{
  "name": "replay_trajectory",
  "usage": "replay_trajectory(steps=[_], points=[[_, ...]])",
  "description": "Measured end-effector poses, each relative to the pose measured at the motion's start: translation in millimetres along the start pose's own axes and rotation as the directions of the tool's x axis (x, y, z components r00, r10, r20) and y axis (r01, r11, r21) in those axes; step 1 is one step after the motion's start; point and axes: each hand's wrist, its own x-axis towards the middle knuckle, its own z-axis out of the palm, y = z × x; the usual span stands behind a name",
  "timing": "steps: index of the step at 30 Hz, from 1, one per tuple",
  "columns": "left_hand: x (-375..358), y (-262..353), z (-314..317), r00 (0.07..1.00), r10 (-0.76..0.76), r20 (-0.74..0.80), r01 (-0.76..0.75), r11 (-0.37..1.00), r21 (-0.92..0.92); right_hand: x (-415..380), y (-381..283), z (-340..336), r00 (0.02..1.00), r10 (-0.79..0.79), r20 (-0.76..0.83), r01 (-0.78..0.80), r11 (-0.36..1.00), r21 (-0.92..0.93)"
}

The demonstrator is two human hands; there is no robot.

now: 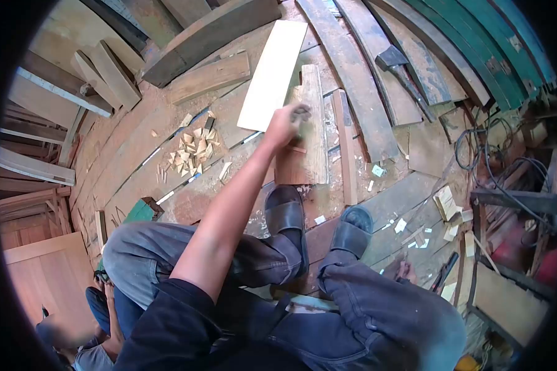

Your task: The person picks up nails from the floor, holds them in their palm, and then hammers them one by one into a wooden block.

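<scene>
My left hand [289, 122] reaches forward with its fingers curled over a wooden board [316, 133] on the floor; whatever is inside the fingers is hidden. A pale, bright plank [272, 74] lies just beyond that hand, and a small strip of wood [297, 149] rests below it. My right hand [406, 272] is low beside my right knee, partly covered by the trouser leg, its fingers bent. A flat grey piece [390, 268] shows next to its fingers. Both my sandals [284, 209] are at the near end of the board.
Wood chips [195, 148] are heaped left of the board. A hatchet [402, 77] lies on planks at the right, and a black-handled tool [445, 271] is near my right knee. Cables [492, 145] hang by a cluttered rack. Another person [96, 334] sits at the lower left.
</scene>
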Motion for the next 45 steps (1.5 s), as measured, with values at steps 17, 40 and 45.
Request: replay_trajectory(steps=[17, 40, 45], points=[[1, -5, -25, 0.965, 0.247, 0.084, -0.260, 0.881, 0.396, 57, -223, -28, 0.873, -0.484, 0.066, 0.470, 0.870, 0.149], [-43, 14, -26, 0.947, 0.317, -0.052, -0.254, 0.838, 0.482, 83, -471, 83, 0.601, -0.753, 0.269, 0.679, 0.658, 0.325], [-86, -3, -19, 0.902, 0.415, 0.121, -0.401, 0.698, 0.593, 91, -457, 81, 0.648, -0.704, 0.290, 0.556, 0.699, 0.450]])
